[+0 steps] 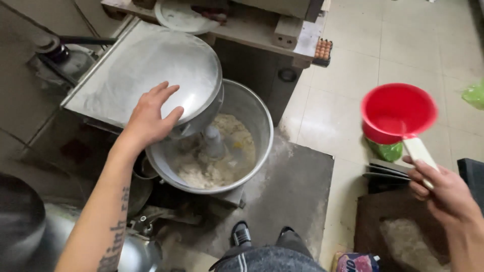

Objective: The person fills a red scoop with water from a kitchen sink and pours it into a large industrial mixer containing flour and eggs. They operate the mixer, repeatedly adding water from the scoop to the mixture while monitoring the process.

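Note:
My left hand (150,117) rests with fingers spread on the grey metal head of a dough mixer (146,68), holding nothing. Under that head sits a large steel mixing bowl (257,121) with pale flour and lumpy dough (222,156) around the mixer's hook. My right hand (443,194) grips the white handle of a red plastic scoop (398,112), held out to the right, well apart from the bowl. The scoop looks empty inside.
A floured grey mat (297,186) lies beneath the bowl on a tiled floor. A tray of eggs (323,50) sits by a wooden bench at the top. A steel pot (30,221) stands lower left. A brown sack with flour (403,236) and a green bag (387,151) are lower right.

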